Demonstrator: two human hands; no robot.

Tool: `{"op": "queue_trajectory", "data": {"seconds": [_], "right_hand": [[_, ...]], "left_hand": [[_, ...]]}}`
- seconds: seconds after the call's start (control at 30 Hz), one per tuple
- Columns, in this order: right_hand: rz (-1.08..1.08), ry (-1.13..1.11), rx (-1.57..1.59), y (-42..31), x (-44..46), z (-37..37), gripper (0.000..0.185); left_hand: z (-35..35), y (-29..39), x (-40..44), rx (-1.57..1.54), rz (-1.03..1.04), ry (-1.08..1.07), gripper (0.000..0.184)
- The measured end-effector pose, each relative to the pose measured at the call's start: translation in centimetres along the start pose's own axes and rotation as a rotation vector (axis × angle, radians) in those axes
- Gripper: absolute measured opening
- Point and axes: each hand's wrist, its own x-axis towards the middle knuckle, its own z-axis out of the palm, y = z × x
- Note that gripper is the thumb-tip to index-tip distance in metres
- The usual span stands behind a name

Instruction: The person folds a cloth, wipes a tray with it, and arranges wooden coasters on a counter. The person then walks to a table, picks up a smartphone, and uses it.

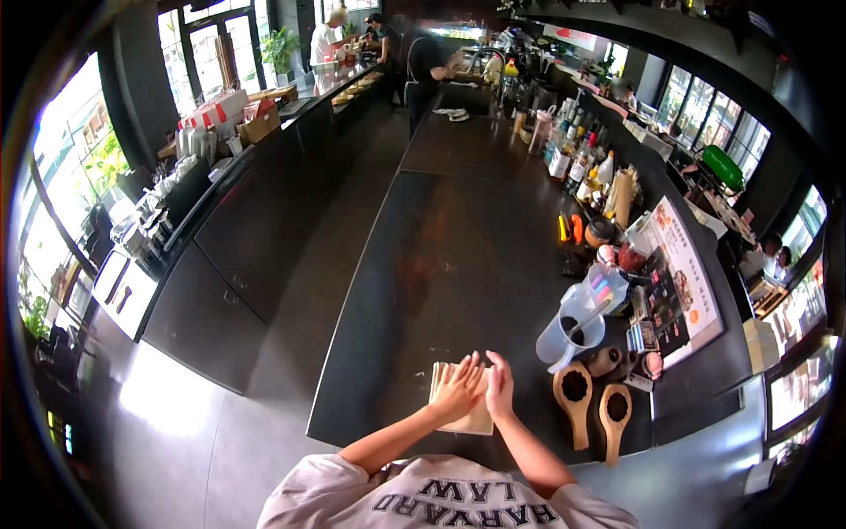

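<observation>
On a long dark counter (pixel 458 229), in a window-lit room, a flat tan rectangle (pixel 471 422) lay at the near end; left hand (pixel 459 390) and right hand (pixel 500 386), fingers outstretched, were close together over it.

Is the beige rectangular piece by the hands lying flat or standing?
Lying flat: the beige rectangular piece rests along the dark countertop, partly covered by the left hand.

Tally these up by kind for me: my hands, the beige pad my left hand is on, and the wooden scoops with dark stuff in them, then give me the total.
Left hand and right hand: 2
Beige pad, counted as one item: 1
Inner wooden scoop and outer wooden scoop: 2
Total: 5
</observation>
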Motion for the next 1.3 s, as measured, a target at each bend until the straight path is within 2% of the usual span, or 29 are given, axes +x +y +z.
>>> {"op": "queue_trajectory", "data": {"seconds": [0.03, 0.1, 0.17, 0.23, 0.3, 0.37, 0.43, 0.47, 0.57, 0.63, 0.7, 0.73, 0.83, 0.87, 0.9, 1.1, 1.3], "right_hand": [[-0.141, -0.055, -0.073, -0.2, 0.0, 0.3, 0.031], [-0.29, -0.235, -0.272, -0.8, -0.6, 1.0, 0.032], [-0.369, -0.342, -0.576, 0.2, -2.3, 1.9, 0.026], [-0.265, -0.235, -0.446, 1.5, -2.2, 2.6, 0.021], [-0.301, -0.219, -0.415, 2.1, -1.9, 2.5, 0.02], [-0.278, -0.19, -0.377, 1.9, -2.0, 2.4, 0.02], [-0.302, -0.126, -0.365, 1.2, -2.0, 2.2, 0.022], [-0.271, -0.108, -0.336, 1.3, -2.0, 2.2, 0.023], [-0.226, -0.021, -0.286, 1.4, -1.5, 2.1, 0.027], [-0.188, 0.018, -0.357, 2.0, -1.8, 2.3, 0.028], [-0.13, 0.107, -0.349, 2.3, -2.0, 2.6, 0.027], [-0.091, 0.143, -0.344, 2.0, -1.8, 2.8, 0.026], [-0.079, 0.187, -0.458, 1.1, -1.8, 2.5, 0.022], [-0.052, 0.221, -0.459, 0.8, -1.9, 2.6, 0.019], [-0.033, 0.258, -0.458, 0.8, -1.7, 2.6, 0.016], [0.001, 0.296, -0.509, 2.0, -1.8, 2.8, 0.008], [0.002, 0.234, -0.522, 2.4, -1.8, 2.7, 0.01]], "left_hand": [[1.5, -0.3, -0.1, 0.072, 0.081, -0.055, 0.067], [3.8, -0.5, -0.4, 0.079, 0.182, -0.12, 0.058], [4.0, -0.5, 0.0, 0.043, 0.181, -0.059, 0.058], [3.9, -0.5, 0.4, 0.01, 0.181, 0.0, 0.057], [3.4, 0.1, -0.1, -0.032, 0.175, 0.045, 0.057], [1.9, 0.1, -0.1, -0.232, 0.143, -0.114, 0.061], [2.7, 0.0, 0.0, -0.236, 0.195, 0.078, 0.058], [3.1, 0.0, 0.0, -0.298, 0.175, 0.091, 0.056], [3.6, -0.4, 0.1, -0.062, 0.205, -0.123, 0.052], [2.3, -0.1, 0.3, -0.019, 0.216, -0.127, 0.047], [2.5, -0.3, 0.2, -0.044, 0.245, 0.021, 0.042], [2.3, -0.1, 0.2, -0.085, 0.202, -0.05, 0.045], [2.1, 0.0, 0.1, -0.029, 0.196, -0.019, 0.049], [1.9, -0.1, 0.2, -0.013, 0.201, -0.156, 0.05], [2.2, 0.0, 0.2, -0.055, 0.17, -0.126, 0.052], [2.1, 0.1, 0.1, -0.078, 0.134, -0.129, 0.057], [2.8, 0.0, 0.0, -0.168, 0.104, -0.084, 0.058]]}}
